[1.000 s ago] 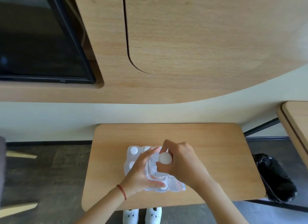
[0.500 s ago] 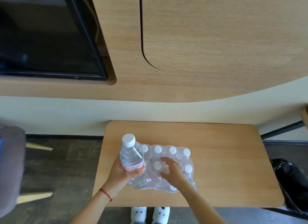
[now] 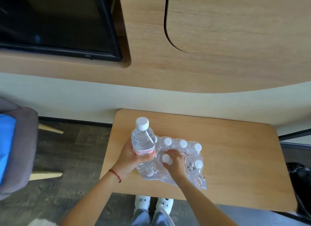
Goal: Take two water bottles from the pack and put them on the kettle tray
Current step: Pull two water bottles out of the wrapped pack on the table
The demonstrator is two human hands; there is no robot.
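Left hand (image 3: 128, 156) grips one water bottle (image 3: 143, 146); right hand's (image 3: 175, 161) fingers (image 3: 170, 154) grasp another's cap inside the pack (image 3: 190, 165).

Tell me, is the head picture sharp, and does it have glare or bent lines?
Head view: mostly sharp; the held bottle and pack read clearly. Faint reflections on the dark screen. Wide-angle bending curves the wall edge and table.

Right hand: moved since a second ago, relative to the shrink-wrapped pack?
Yes. The right hand let the first bottle go and shifted toward the pack's middle, now on another white cap.
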